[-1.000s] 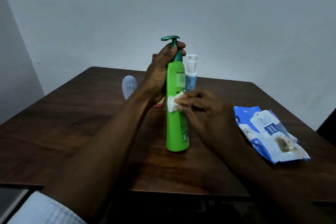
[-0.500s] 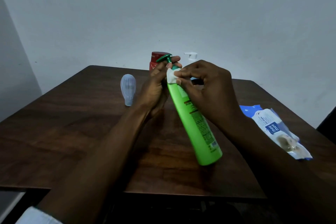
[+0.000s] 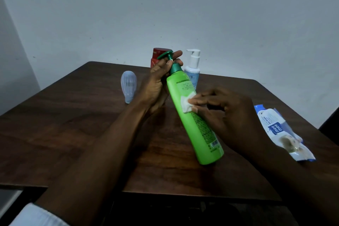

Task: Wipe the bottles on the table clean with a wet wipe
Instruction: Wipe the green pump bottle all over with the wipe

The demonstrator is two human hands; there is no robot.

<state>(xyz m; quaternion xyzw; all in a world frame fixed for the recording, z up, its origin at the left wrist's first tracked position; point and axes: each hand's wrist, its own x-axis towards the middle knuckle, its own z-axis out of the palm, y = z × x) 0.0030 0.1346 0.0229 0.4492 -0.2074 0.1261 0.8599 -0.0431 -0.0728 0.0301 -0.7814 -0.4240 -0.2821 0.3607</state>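
While your left hand clamps the tilted green bottle by its neck over the table to expose its side, your right hand pinches the wet wipe against it.

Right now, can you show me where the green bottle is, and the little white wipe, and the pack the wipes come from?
green bottle (image 3: 200,134), head view, on its lower body near the label print.
white wipe (image 3: 186,103), head view, on the folded middle.
wipes pack (image 3: 277,128), head view, on the blue label.
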